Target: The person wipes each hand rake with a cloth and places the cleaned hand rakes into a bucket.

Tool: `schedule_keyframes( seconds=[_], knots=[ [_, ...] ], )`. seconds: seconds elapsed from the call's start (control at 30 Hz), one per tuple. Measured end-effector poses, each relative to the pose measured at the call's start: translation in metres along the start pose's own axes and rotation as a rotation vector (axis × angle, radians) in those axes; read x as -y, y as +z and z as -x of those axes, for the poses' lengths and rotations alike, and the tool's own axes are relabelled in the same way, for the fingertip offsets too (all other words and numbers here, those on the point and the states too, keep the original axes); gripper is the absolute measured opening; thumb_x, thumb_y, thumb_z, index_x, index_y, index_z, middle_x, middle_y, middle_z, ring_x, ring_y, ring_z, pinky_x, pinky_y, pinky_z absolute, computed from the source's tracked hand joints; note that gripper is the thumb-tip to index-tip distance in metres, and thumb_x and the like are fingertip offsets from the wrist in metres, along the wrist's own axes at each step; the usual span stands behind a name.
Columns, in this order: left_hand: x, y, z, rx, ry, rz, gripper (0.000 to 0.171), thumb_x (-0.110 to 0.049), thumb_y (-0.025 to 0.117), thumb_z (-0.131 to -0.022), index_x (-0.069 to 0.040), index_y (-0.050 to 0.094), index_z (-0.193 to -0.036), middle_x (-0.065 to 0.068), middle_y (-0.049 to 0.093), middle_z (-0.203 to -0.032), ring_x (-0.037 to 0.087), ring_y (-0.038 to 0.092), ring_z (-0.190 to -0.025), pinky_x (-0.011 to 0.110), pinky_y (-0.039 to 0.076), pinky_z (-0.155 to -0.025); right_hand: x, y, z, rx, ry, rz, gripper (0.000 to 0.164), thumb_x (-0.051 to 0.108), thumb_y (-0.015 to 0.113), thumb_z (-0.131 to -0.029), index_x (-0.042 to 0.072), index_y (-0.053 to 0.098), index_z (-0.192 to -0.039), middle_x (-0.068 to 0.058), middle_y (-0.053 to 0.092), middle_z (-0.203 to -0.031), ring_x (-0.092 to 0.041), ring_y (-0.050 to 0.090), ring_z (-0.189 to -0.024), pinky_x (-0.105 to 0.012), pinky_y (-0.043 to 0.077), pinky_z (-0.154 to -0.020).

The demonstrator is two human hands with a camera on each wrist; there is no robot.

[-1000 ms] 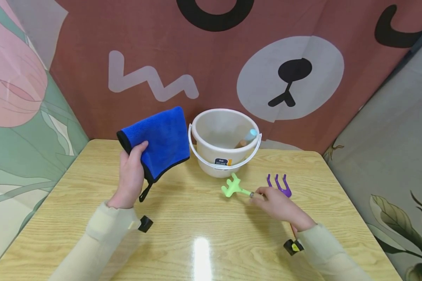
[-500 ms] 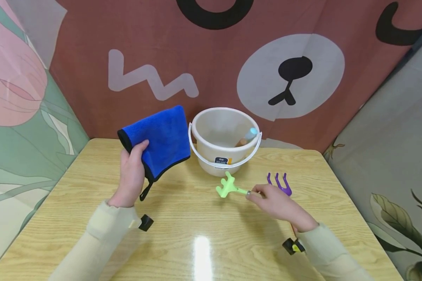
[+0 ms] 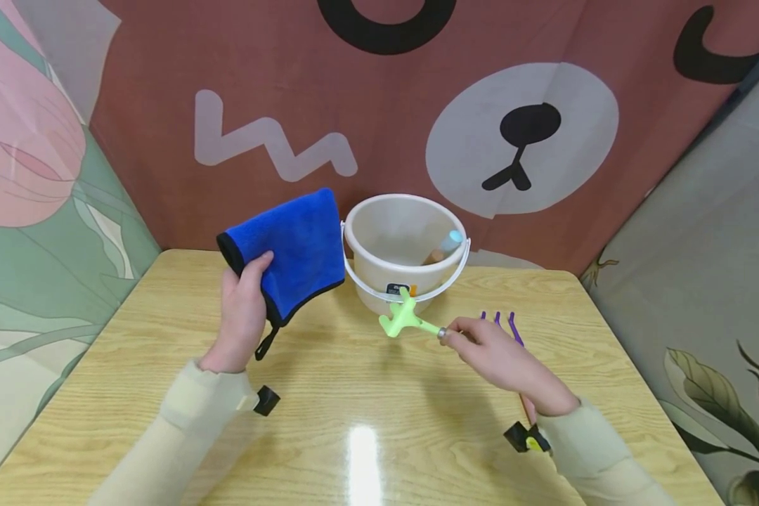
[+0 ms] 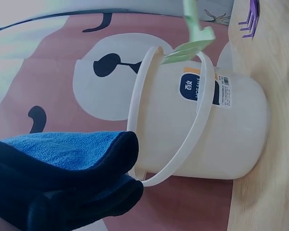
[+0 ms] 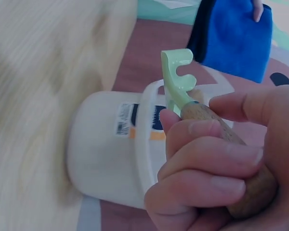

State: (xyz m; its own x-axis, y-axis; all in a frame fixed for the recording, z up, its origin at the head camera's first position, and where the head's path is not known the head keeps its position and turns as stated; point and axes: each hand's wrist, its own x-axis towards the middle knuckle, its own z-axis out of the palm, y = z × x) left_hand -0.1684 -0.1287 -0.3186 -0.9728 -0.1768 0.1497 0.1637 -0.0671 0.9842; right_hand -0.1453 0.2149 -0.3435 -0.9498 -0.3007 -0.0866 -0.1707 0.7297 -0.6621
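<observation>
My left hand grips a folded blue cloth with black edging and a hanging loop, held up left of the bucket. In my right hand is a small garden rake with a light green pronged head; the right wrist view shows my fingers curled round its wooden handle. The green head overlaps the front of the white bucket in the head view. Inside the bucket lean a light blue-ended thing and a brown one, mostly hidden by the rim.
On the table, a purple garden fork lies partly hidden under my right arm. The bucket's white handle hangs down its front. A curtain with a bear print rises right behind the bucket.
My right hand has lifted the green rake and shifted it slightly left, towards the bucket's front. My left hand with the blue cloth has moved a little to the right.
</observation>
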Motion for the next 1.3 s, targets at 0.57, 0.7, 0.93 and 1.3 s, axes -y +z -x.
schedule_keyframes(
  seconds=[0.57,0.7,0.93,1.3],
  knots=[
    [0.008,0.022,0.001,0.012,0.375,-0.068,0.045,-0.017,0.051,-0.105,0.006,0.053,-0.143,0.018,0.061,-0.141,0.027,0.057,-0.130,0.050,0.045,-0.112,0.031,0.000,-0.008,0.025,-0.100,-0.120,0.035,0.040,0.048,-0.106,0.008,0.061,-0.098,-0.006,0.051,-0.071,-0.011,0.034,-0.049,-0.027,0.031,-0.046],
    [0.008,0.027,0.000,0.013,0.494,-0.126,0.038,-0.012,0.053,-0.104,0.010,0.058,-0.134,0.023,0.065,-0.131,0.026,0.060,-0.123,0.045,0.048,-0.107,0.041,-0.003,-0.011,0.018,-0.132,-0.144,0.034,0.039,0.047,-0.106,0.008,0.060,-0.099,-0.005,0.050,-0.072,-0.012,0.034,-0.050,-0.026,0.030,-0.045],
    [0.010,0.037,-0.001,0.139,0.686,-0.242,0.042,-0.005,0.051,-0.103,0.004,0.053,-0.145,0.019,0.064,-0.138,0.028,0.060,-0.122,0.051,0.048,-0.105,0.053,-0.003,-0.014,0.012,-0.149,-0.175,0.035,0.041,0.046,-0.106,0.009,0.059,-0.101,-0.007,0.051,-0.073,-0.014,0.036,-0.052,-0.026,0.030,-0.047],
    [0.017,0.055,-0.001,0.215,0.880,-0.588,0.052,-0.007,0.064,-0.096,-0.007,0.055,-0.148,0.013,0.049,-0.158,0.031,0.043,-0.146,0.058,0.043,-0.112,0.067,-0.001,-0.017,-0.020,-0.139,-0.225,0.038,0.043,0.046,-0.106,0.009,0.059,-0.117,-0.008,0.055,-0.081,-0.017,0.039,-0.052,-0.027,0.031,-0.046]
  ],
)
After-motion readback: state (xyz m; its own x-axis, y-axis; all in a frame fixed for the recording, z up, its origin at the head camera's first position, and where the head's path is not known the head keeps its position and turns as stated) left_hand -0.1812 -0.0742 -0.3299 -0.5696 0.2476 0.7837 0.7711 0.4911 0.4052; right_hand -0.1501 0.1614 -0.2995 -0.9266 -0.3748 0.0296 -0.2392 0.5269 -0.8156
